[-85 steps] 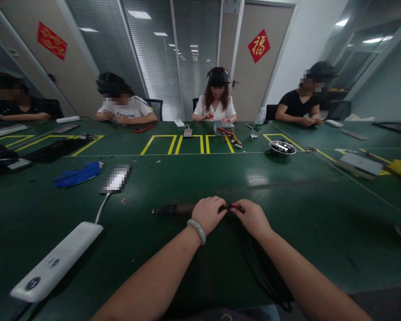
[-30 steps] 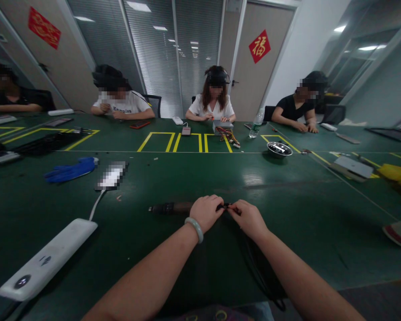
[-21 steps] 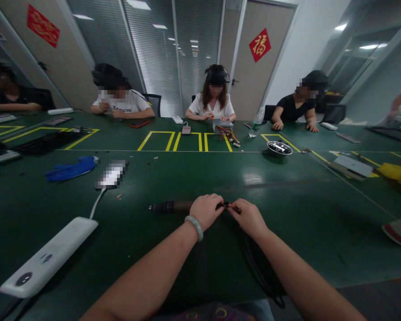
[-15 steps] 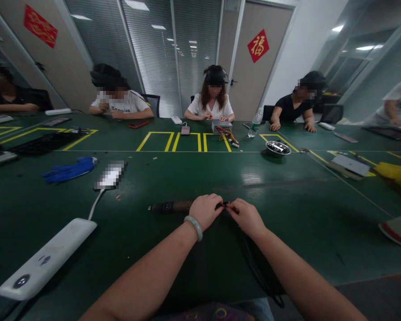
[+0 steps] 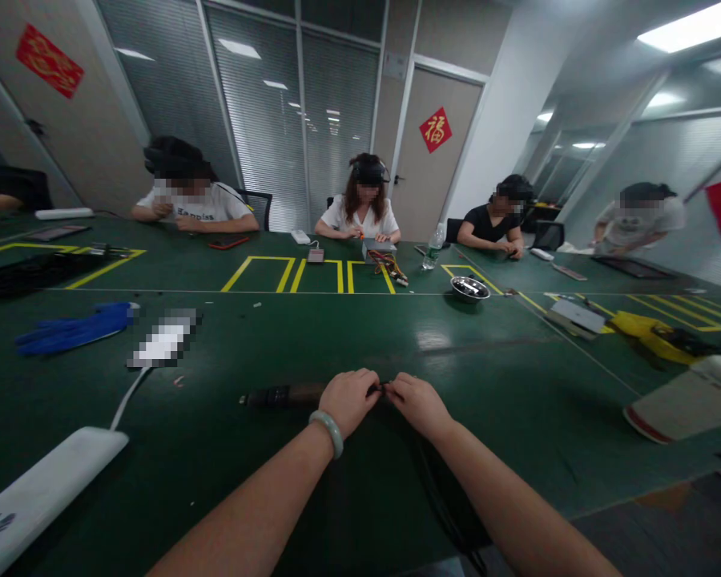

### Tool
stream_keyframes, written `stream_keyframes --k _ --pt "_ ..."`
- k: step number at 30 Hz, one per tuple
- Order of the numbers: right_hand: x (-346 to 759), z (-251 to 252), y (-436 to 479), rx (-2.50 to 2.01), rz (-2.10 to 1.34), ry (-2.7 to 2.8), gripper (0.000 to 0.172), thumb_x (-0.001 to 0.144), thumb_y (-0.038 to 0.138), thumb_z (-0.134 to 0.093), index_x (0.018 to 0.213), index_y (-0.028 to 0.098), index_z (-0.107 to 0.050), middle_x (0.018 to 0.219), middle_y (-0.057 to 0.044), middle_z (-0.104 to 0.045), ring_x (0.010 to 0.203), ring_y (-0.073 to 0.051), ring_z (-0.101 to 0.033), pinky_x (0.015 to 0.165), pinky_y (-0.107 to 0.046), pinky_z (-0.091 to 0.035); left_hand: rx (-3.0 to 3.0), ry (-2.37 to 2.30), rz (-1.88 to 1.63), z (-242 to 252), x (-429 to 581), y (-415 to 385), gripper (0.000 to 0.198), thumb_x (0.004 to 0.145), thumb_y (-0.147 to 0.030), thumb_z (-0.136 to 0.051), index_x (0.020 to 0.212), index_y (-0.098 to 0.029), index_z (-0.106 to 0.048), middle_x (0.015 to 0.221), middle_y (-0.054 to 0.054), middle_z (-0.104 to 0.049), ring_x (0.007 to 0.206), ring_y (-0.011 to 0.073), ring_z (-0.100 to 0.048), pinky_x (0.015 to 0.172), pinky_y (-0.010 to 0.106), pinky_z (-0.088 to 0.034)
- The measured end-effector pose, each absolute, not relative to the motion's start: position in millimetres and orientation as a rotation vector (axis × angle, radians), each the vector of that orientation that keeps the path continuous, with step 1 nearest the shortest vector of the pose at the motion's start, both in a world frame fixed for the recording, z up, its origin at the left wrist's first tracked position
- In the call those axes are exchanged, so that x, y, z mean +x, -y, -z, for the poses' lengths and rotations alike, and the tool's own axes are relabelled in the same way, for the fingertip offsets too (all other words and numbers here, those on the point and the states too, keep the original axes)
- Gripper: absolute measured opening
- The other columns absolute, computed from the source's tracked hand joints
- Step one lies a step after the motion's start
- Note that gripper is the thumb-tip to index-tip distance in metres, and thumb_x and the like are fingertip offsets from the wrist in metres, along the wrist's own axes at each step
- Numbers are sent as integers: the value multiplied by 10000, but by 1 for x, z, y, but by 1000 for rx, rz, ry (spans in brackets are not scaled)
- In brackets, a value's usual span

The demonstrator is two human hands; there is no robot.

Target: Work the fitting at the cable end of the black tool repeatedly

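A dark, cylindrical electric screwdriver (image 5: pixel 282 395) lies lengthwise on the green table, its tip pointing left. Around its rear end my left hand (image 5: pixel 349 401) is closed, with a pale bangle on the wrist. My right hand (image 5: pixel 417 405) pinches the small dark cable end right beside it, fingertips nearly touching those of the left. The exact joint between tool and cable is mostly hidden by the fingers. From under my right hand a black cable (image 5: pixel 436 489) runs down toward the table's near edge.
To the left lie a blue glove (image 5: pixel 75 328), a phone (image 5: pixel 165 338) and a white power bank-like device (image 5: pixel 48 489). A metal bowl (image 5: pixel 469 289) and a bottle (image 5: pixel 433 247) stand farther off. A white bucket (image 5: pixel 690 401) is at right. Several people sit across the table.
My view has turned right and slightly up, so things appear shifted left and lower. Both hands keep their hold at the screwdriver's rear end and the cable.
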State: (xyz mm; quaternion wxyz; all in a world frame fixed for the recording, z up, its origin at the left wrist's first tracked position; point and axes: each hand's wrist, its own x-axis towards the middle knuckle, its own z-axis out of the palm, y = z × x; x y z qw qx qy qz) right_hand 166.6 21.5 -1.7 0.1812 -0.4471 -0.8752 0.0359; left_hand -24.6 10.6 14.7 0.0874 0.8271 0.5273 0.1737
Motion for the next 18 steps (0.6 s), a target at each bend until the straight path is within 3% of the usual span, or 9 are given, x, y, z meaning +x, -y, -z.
stream_keyframes --k 4,9,13,18 --pt "168 3 -24 -1236 -104 2482 194 930 236 -488 888 204 -674 958 -31 -628 796 -111 -613 749 -226 -476 2451 -1569 -513 -15 -25 -10 109 893 -319 -541 931 -234 -598 945 8 -641 848 167 -605 738 284 -434" --pt "172 7 -28 -1104 -102 2555 201 934 233 -472 1005 225 -660 1287 -54 -576 1069 -153 -602 911 -300 -480 2476 -1547 -510 -15 -26 -11 98 888 -300 -544 942 -240 -599 940 7 -640 860 169 -607 755 288 -438" --pt "176 11 -34 -1027 24 2688 242 957 262 -433 1124 211 -601 1236 -78 -618 1050 -173 -619 885 -342 -502 2467 -1548 -498 -15 -25 -11 95 887 -301 -542 934 -244 -602 951 2 -638 863 169 -607 755 289 -439" --pt "176 10 -39 -967 148 2825 237 964 241 -410 1133 172 -561 1207 -98 -619 966 -177 -643 760 -305 -525 2466 -1578 -496 -15 -24 -10 94 886 -300 -539 930 -245 -600 938 5 -639 839 170 -613 743 293 -439"
